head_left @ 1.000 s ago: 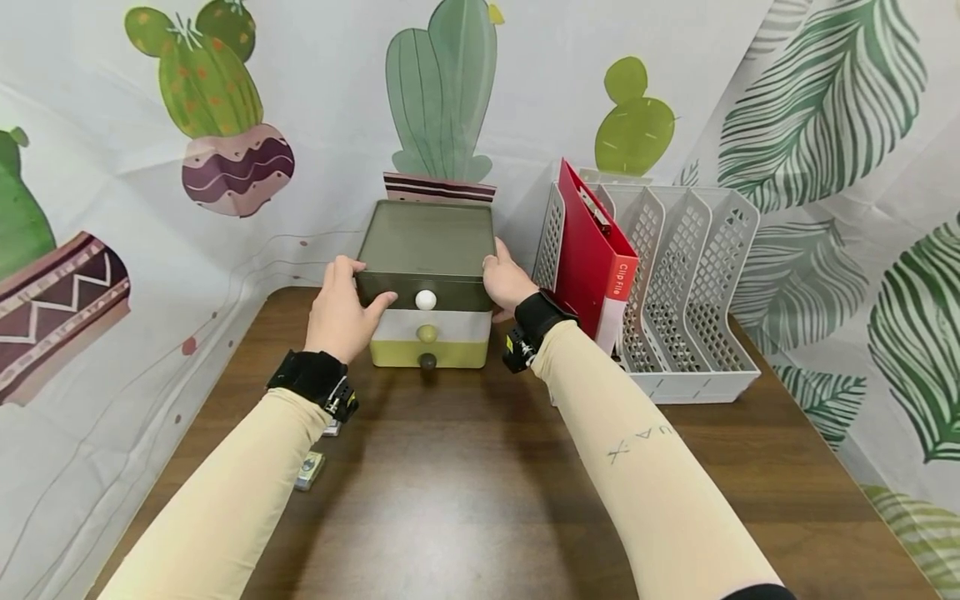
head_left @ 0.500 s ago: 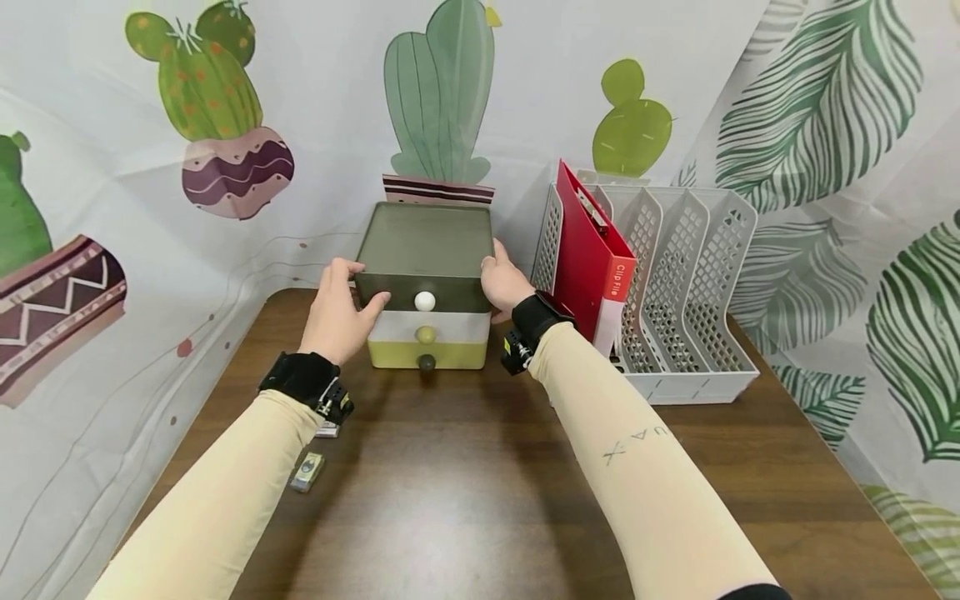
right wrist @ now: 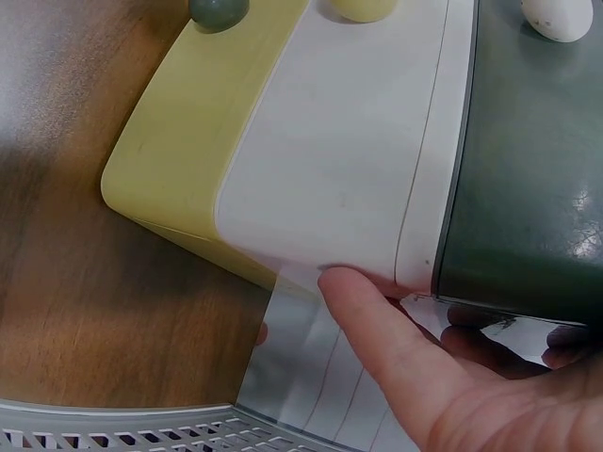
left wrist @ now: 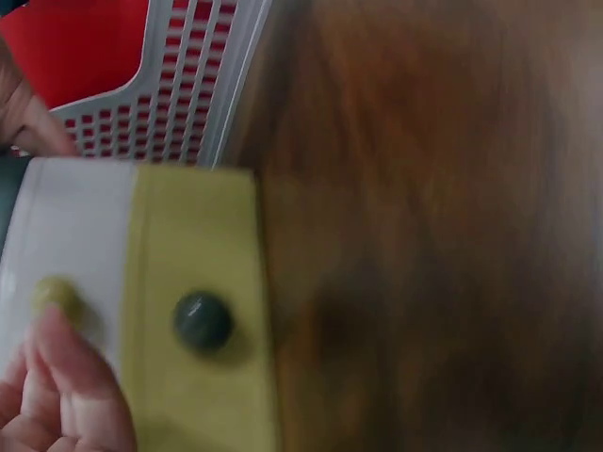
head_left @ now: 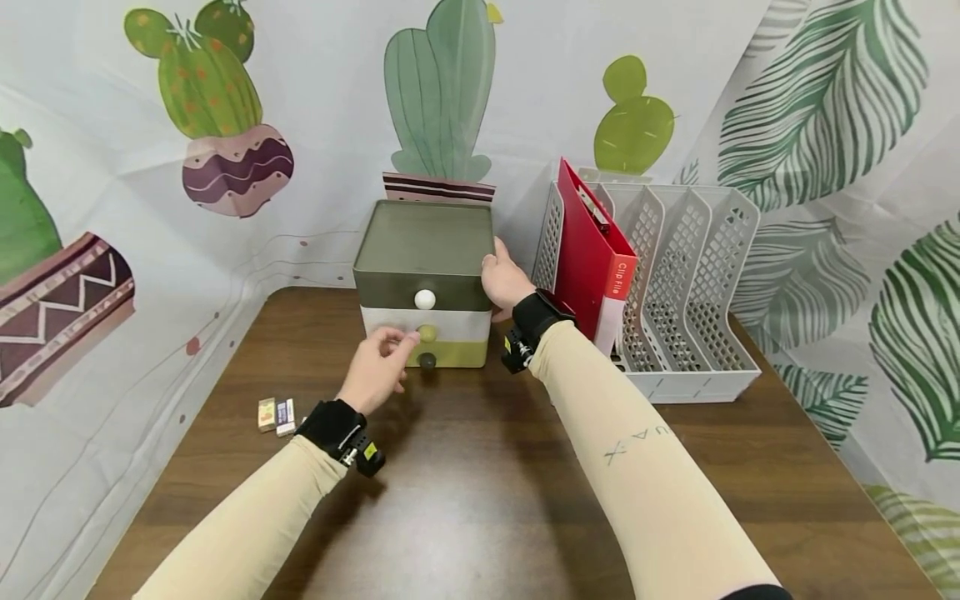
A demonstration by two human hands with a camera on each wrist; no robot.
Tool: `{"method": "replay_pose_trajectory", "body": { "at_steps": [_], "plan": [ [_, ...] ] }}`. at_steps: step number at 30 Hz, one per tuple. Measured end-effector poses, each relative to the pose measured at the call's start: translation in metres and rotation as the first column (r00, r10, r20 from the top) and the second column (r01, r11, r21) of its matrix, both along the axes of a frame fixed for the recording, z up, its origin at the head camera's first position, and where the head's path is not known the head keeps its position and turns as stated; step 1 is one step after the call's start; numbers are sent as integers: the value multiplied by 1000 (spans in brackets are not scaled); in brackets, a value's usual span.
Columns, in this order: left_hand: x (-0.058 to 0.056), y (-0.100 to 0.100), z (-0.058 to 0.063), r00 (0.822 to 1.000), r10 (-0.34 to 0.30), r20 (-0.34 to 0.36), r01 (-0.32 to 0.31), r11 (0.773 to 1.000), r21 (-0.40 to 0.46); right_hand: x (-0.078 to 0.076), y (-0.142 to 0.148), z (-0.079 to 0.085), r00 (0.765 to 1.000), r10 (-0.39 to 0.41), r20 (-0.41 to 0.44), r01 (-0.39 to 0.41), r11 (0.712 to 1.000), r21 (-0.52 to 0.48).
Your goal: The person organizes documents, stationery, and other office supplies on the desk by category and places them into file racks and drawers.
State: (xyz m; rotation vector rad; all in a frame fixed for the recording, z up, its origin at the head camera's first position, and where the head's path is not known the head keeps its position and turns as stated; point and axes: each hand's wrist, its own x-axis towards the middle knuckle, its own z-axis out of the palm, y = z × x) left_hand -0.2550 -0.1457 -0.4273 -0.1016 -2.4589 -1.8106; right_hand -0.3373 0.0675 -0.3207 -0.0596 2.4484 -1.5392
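Observation:
A stacked three-drawer box point(head_left: 423, 237) stands against the back, with a dark green top drawer, a white middle one and a yellow bottom one. My left hand point(head_left: 378, 367) is in front of it, fingers bent, the thumb tip right at the round yellow knob point(head_left: 427, 333) of the white drawer. In the left wrist view that thumb point(left wrist: 71, 353) overlaps the yellow knob's lower edge. My right hand point(head_left: 507, 279) rests along the box's right side; its thumb point(right wrist: 363, 306) touches the white drawer's side and the other fingers reach back along the dark green part. All drawers look closed.
A grey perforated file rack point(head_left: 690, 283) stands at the right, holding a red clip file point(head_left: 592, 258). Small rectangular packets point(head_left: 285, 417) lie on the wooden table point(head_left: 465, 483) at the left. A printed cloth point(head_left: 322, 125) hangs behind.
My left hand has left the top drawer's left front corner and moved down and right to the yellow knob. Small packets at the left have come into view. The right hand stays put.

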Motion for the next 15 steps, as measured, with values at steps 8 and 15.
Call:
{"method": "replay_pose_trajectory", "body": {
  "at_steps": [8, 15],
  "plan": [
    [-12, 22, -18, 969, -69, 238, 19, 978, 206, 1, 0, 1, 1000, -5, -7, 5, 1000, 16],
    [-22, 30, -21, 940, -105, 325, -13, 941, 339, 2, 0, 2, 1000, -2, 8, 2, 1000, 0]
  ]
}}
